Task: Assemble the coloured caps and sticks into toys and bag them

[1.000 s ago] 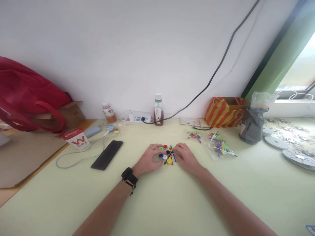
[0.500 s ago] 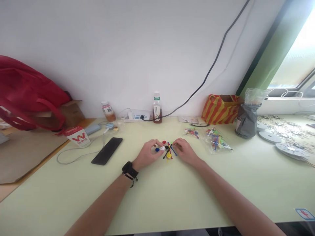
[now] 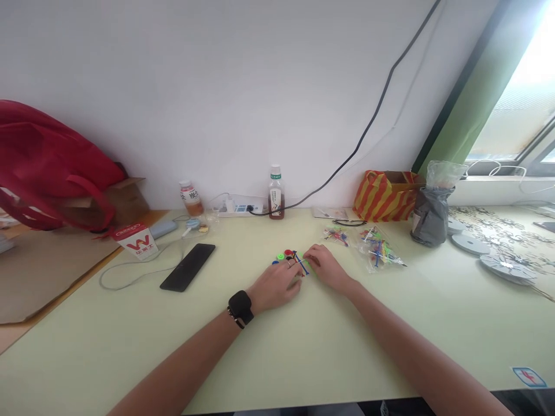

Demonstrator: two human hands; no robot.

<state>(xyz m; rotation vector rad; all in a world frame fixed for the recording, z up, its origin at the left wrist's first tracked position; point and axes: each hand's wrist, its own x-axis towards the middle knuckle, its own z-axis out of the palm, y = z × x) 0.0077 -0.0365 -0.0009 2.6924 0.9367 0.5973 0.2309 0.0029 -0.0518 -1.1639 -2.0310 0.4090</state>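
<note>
Small coloured plastic pieces lie in a pile on the table between my hands. My left hand is palm down over the near side of the pile, fingers curled and a ring on one; what its fingertips hold is hidden. Beyond it show a green disc, a red disc and a blue stick with wider ends. My right hand pinches the end of a thin white stick at the pile's right side. Yellow and black pieces are mostly covered by my left hand.
Clear bags of coloured pieces lie to the right, before a striped bag and a grey bag. A phone and a red-white box are at left. A bottle stands by the wall.
My left hand has turned palm down and moved nearer and right, over the pile, uncovering the green disc. The white round piece at its fingertips is out of sight. My right hand has hardly moved.
</note>
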